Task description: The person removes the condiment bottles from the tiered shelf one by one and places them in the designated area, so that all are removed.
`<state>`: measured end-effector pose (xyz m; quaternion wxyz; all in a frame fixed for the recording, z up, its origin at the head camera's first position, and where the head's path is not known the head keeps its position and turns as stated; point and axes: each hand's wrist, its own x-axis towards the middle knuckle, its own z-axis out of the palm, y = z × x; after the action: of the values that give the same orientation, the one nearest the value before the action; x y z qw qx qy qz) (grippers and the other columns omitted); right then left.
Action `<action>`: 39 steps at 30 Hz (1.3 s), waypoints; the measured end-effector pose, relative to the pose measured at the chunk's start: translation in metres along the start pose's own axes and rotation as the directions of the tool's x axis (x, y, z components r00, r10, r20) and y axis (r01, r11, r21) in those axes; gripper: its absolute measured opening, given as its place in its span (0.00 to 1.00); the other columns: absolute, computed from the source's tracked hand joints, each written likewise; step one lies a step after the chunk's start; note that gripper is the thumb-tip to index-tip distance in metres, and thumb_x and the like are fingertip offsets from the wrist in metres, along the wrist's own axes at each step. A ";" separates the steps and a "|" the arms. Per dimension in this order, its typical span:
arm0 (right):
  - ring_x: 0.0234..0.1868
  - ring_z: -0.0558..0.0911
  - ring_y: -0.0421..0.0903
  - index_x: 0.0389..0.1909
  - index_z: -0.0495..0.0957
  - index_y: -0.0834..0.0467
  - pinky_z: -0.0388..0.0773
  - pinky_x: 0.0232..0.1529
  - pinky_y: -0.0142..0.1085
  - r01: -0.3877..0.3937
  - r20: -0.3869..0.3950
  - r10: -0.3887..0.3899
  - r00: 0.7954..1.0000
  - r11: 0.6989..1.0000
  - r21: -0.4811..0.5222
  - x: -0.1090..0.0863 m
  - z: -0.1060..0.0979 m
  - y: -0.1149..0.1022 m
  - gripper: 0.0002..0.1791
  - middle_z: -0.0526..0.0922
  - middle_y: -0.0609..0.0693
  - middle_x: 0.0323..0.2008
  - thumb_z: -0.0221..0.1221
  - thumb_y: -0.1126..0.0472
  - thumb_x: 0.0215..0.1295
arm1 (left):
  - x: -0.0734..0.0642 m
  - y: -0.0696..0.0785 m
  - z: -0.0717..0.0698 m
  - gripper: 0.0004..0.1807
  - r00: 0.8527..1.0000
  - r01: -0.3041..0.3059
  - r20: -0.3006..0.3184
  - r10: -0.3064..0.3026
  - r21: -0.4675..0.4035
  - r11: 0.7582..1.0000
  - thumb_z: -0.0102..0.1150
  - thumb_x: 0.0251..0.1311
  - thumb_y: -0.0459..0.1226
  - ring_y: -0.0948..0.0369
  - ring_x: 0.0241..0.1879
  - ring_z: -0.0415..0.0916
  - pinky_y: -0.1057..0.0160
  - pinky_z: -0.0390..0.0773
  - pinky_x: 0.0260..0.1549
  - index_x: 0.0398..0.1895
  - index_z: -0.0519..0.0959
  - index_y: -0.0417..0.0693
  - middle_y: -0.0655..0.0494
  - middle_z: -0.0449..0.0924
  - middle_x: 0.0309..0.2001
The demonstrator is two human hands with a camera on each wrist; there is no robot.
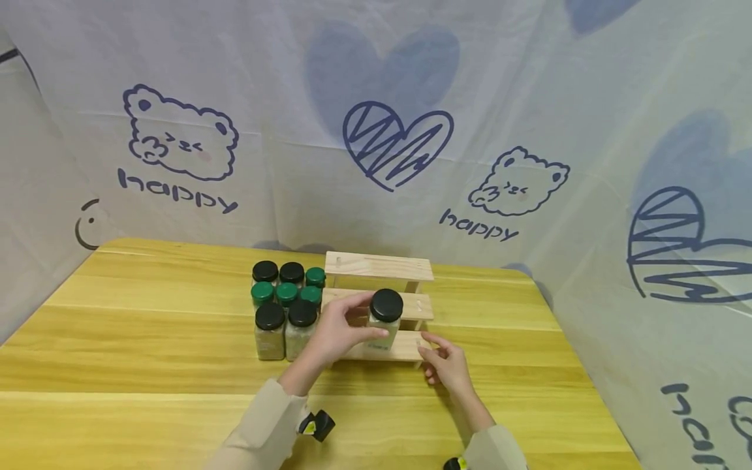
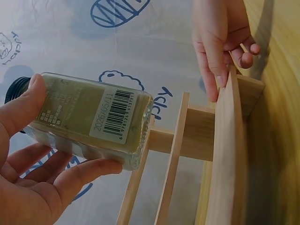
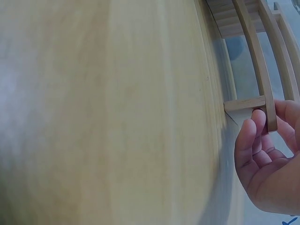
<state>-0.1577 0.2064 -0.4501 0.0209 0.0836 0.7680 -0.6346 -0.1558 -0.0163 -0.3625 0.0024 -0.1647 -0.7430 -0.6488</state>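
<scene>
My left hand [image 1: 336, 334] grips a square glass spice jar [image 1: 384, 324] with a black lid, held over the lower tiers of a three-tier wooden rack [image 1: 382, 266]. In the left wrist view the jar lies between thumb and fingers, its barcode label [image 2: 114, 116] facing the camera. My right hand [image 1: 451, 371] pinches the right end of the rack's lowest board [image 3: 262, 79], the thumb on one face and fingertips curled under the other.
Left of the rack, several spice jars [image 1: 270, 343] stand in tight rows, some black-lidded, some with green lids [image 1: 286, 292]. A wood-grain table [image 1: 147, 326] bears everything. Behind it hangs a pale printed curtain [image 1: 282, 189].
</scene>
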 end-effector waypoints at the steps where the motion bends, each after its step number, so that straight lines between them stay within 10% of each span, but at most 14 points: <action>1: 0.11 0.70 0.40 0.52 0.73 0.66 0.70 0.10 0.28 0.002 0.000 -0.002 1.000 1.000 -0.002 0.000 0.000 0.000 0.20 0.74 0.53 0.17 0.58 0.67 0.57 | -0.002 0.000 0.000 0.31 1.000 -0.009 0.003 0.009 0.004 1.000 0.69 0.42 0.33 0.51 0.45 0.74 0.54 0.73 0.46 0.54 0.72 0.38 0.45 0.75 0.48; 22: 0.11 0.68 0.39 0.52 0.70 0.70 0.69 0.11 0.28 0.061 0.033 -0.058 0.998 0.993 -0.101 -0.018 0.001 -0.025 0.20 0.72 0.57 0.18 0.56 0.70 0.58 | -0.034 -0.007 -0.023 0.33 0.999 -0.035 -0.032 0.033 -0.040 0.999 0.70 0.40 0.31 0.51 0.47 0.73 0.64 0.77 0.39 0.55 0.70 0.35 0.42 0.74 0.50; 39: 0.10 0.69 0.41 0.53 0.72 0.65 0.68 0.09 0.29 0.060 0.028 -0.057 0.998 0.993 -0.101 -0.001 -0.003 -0.001 0.21 0.74 0.55 0.18 0.59 0.64 0.58 | -0.054 -0.022 -0.053 0.31 0.995 -0.095 -0.046 0.091 -0.095 0.991 0.71 0.34 0.25 0.61 0.41 0.77 0.62 0.78 0.35 0.49 0.73 0.33 0.40 0.77 0.43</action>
<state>-0.1564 0.2086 -0.4485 0.0162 0.0519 0.8011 -0.5961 -0.1212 -0.0827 -0.3871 0.0400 -0.1855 -0.7018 -0.6866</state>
